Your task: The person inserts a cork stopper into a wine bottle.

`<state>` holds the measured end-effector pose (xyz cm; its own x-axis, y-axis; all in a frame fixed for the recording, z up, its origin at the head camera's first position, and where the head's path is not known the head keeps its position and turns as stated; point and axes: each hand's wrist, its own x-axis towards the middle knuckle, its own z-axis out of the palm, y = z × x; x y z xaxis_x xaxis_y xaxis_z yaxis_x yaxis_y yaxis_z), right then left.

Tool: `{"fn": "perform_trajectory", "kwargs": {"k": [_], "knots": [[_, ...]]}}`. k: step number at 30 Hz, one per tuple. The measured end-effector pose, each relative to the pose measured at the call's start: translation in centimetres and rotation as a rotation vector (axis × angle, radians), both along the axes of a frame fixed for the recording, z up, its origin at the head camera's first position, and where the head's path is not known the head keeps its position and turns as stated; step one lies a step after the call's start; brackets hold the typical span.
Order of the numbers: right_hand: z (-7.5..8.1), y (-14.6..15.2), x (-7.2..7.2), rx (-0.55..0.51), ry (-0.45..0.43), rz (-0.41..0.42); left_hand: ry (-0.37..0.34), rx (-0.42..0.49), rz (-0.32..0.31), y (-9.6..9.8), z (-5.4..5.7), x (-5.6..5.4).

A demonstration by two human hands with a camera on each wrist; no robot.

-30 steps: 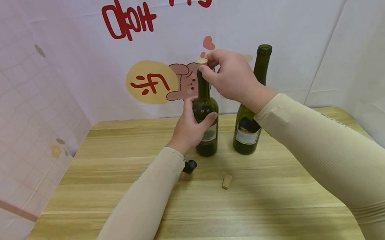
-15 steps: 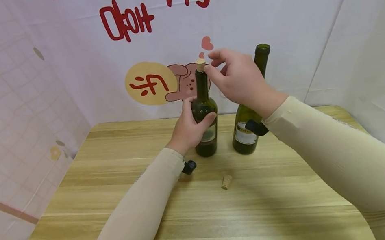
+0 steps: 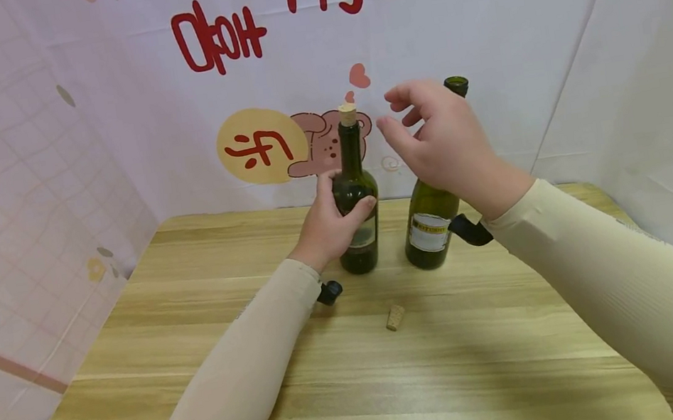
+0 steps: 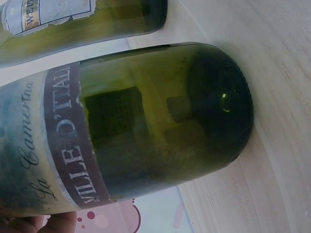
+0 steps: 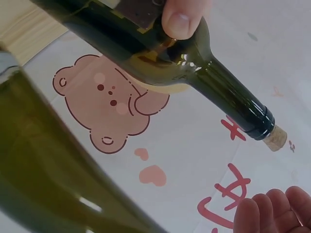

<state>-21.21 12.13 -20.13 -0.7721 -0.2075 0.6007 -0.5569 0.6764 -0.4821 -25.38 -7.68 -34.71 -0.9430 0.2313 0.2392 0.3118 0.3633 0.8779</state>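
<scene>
**Left hand grips corked bottle, right hand free beside it**

Left hand [image 3: 328,229] wraps round the body of the dark green bottle [image 3: 354,188], thumb across the front, below the shoulder. Bottle stands upright on the wood-grain table [image 3: 337,396], near the back edge. Cork [image 3: 348,116] sits in its mouth, part in, upper part sticking out above the rim. Left wrist view: label reads "La Camerina", dark band "VILLE D'ITALI", rest cut off.

Right hand [image 3: 446,141] is up in the air, right of the cork and apart from it; fingers loosely bent, thumb spread away from them, nothing pinched. It covers part of the second green bottle [image 3: 431,225], which stands upright just right of the first, bottles not touching; pale label with yellow band.

Loose cork [image 3: 395,317] lies on its side on the table, in front of the bottles. Beige sleeves [image 3: 253,351] on both arms. White wall sheet [image 3: 477,18] behind, with red characters and a pink bear [image 3: 327,146].
</scene>
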Motion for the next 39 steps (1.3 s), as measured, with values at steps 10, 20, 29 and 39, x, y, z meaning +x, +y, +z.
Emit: {"fn": "perform_trajectory", "kwargs": {"k": [10,20,29,39], "knots": [[-2.0,2.3,1.8,-0.028,0.071,-0.009,-0.017,0.014,0.004,0.1,0.0,0.0],[-5.0,5.4,2.2,-0.122,0.197,-0.060,-0.023,0.001,0.016,0.2,0.1,0.0],[-6.2,6.7,1.5,-0.180,-0.013,-0.102,-0.027,0.006,0.017,0.2,0.2,0.1],[-7.7,7.3,-0.4,-0.219,-0.288,-0.043,-0.025,0.005,0.016,0.2,0.2,0.1]]}}
